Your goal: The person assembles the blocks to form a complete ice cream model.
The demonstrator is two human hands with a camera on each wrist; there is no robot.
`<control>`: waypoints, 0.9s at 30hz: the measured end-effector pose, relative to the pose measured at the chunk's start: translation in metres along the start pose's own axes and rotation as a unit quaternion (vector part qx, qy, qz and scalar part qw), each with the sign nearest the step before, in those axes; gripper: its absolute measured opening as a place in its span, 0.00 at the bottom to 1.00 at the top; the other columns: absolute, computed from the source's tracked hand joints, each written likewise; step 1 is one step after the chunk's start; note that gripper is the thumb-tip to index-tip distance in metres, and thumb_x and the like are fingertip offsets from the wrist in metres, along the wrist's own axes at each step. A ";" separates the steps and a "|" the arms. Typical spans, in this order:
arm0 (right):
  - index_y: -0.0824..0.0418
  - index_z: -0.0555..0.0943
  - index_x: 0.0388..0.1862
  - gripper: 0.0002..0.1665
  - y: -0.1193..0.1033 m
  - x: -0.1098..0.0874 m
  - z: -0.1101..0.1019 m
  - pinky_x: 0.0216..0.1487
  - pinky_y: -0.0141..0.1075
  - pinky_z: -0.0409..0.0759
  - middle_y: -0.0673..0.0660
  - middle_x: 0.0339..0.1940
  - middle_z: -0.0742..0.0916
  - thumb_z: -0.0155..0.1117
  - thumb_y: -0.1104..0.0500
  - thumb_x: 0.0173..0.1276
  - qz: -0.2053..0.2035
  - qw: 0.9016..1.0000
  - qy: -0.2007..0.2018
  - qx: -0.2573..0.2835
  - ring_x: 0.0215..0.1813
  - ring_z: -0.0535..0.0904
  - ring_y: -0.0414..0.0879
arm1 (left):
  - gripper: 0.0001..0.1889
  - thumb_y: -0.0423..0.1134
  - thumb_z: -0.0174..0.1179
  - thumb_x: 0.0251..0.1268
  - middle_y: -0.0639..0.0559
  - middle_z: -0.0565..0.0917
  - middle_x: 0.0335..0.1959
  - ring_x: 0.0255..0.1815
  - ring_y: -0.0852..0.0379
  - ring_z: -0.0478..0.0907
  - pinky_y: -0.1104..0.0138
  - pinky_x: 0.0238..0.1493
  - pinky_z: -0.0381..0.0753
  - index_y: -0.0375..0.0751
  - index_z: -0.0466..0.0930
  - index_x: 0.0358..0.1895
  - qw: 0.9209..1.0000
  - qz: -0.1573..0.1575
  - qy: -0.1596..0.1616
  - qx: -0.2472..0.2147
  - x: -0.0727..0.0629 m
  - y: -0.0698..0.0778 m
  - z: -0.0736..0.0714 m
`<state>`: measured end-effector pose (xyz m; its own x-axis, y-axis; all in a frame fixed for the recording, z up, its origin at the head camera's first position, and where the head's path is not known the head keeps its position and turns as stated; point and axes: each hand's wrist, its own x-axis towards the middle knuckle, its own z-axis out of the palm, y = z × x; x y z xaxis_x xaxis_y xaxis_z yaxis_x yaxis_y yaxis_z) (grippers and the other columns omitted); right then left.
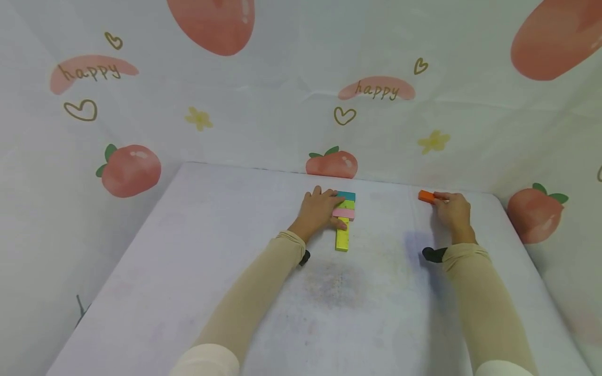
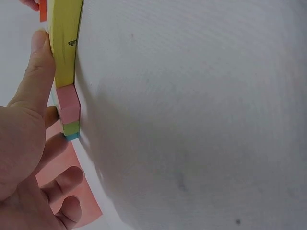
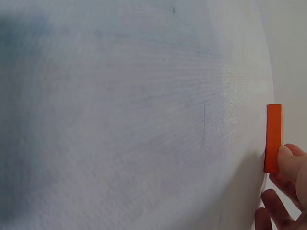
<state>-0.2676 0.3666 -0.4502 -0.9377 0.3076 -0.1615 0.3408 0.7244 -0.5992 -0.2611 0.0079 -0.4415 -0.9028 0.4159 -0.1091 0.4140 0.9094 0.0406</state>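
Note:
Several coloured wooden blocks lie flat in a row on the table. At the far end is a teal block [image 1: 347,196], then a green block [image 1: 348,204] and a pink block [image 1: 345,214] set crosswise. A yellow block [image 1: 342,240] runs lengthwise toward the near side. My left hand [image 1: 320,210] rests over the row's left side, its thumb [image 2: 38,72] along the yellow block and a finger reaching onto the green one; its outer fingers are loosely bent. Off to the right, my right hand [image 1: 453,213] pinches an orange block [image 3: 274,136] by one end between thumb and fingers.
A white cloth covers the tabletop [image 1: 188,271], with a greyish stain [image 1: 336,284] near the middle. Behind it rises a cloth backdrop [image 1: 263,120] printed with peaches, hearts and flowers. Black wrist-camera parts [image 1: 433,255] stick out by the sleeves.

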 end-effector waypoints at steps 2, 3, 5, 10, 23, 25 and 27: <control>0.64 0.73 0.72 0.26 -0.001 0.000 0.001 0.78 0.61 0.58 0.74 0.78 0.67 0.48 0.54 0.82 0.006 1.000 0.003 0.008 0.79 0.58 0.71 | 0.51 0.78 0.64 0.47 0.60 0.67 0.79 0.67 0.50 0.66 0.55 0.63 0.73 0.67 0.64 0.78 1.000 0.000 -0.002 -0.001 0.001 0.000 0.000; 0.64 0.73 0.72 0.26 -0.002 0.000 0.002 0.78 0.61 0.59 0.73 0.77 0.68 0.48 0.53 0.82 0.007 1.000 0.003 0.010 0.79 0.59 0.70 | 0.51 0.78 0.64 0.47 0.60 0.67 0.79 0.67 0.50 0.66 0.55 0.63 0.73 0.67 0.63 0.78 1.000 0.000 -0.003 0.000 0.001 0.000 0.000; 0.64 0.74 0.72 0.27 -0.002 0.000 0.003 0.77 0.60 0.60 0.73 0.77 0.69 0.48 0.53 0.82 0.007 1.000 0.006 0.014 0.79 0.60 0.70 | 0.51 0.78 0.63 0.47 0.60 0.66 0.79 0.67 0.50 0.66 0.55 0.62 0.73 0.68 0.63 0.78 1.000 -0.001 -0.004 0.000 0.001 0.000 0.000; 0.65 0.75 0.71 0.26 -0.002 0.000 0.005 0.78 0.60 0.59 0.73 0.77 0.69 0.48 0.54 0.82 0.008 1.000 0.009 0.019 0.79 0.60 0.70 | 0.51 0.78 0.63 0.48 0.60 0.66 0.80 0.68 0.49 0.66 0.54 0.63 0.74 0.68 0.63 0.78 1.000 0.001 -0.005 -0.001 0.001 0.001 0.000; 0.66 0.78 0.68 0.24 -0.013 -0.006 0.012 0.77 0.60 0.60 0.73 0.74 0.72 0.50 0.56 0.81 -0.015 1.000 0.006 0.025 0.77 0.62 0.69 | 0.51 0.78 0.64 0.48 0.59 0.65 0.80 0.69 0.48 0.66 0.53 0.64 0.74 0.67 0.62 0.78 1.000 0.000 -0.014 -0.009 -0.001 0.000 -0.002; 0.66 0.78 0.68 0.24 -0.015 -0.007 0.013 0.77 0.59 0.60 0.74 0.73 0.73 0.50 0.57 0.80 -0.021 0.999 0.008 0.025 0.76 0.63 0.69 | 0.51 0.78 0.64 0.48 0.59 0.65 0.80 0.70 0.47 0.66 0.52 0.65 0.74 0.67 0.62 0.78 1.000 0.001 -0.015 -0.009 0.000 0.000 -0.002; 0.66 0.78 0.67 0.23 -0.017 -0.008 0.015 0.77 0.60 0.60 0.74 0.72 0.73 0.51 0.57 0.80 -0.027 0.999 0.011 0.023 0.76 0.64 0.69 | 0.51 0.78 0.63 0.48 0.59 0.65 0.80 0.70 0.47 0.66 0.52 0.65 0.73 0.67 0.62 0.78 1.000 0.001 -0.015 -0.009 0.000 0.000 -0.002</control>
<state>-0.2663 0.3430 -0.4503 -0.9531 0.2816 -0.1110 0.2849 0.7111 -0.6428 -0.2615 0.0075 -0.4396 -0.8982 0.4167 -0.1397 0.4125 0.9090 0.0595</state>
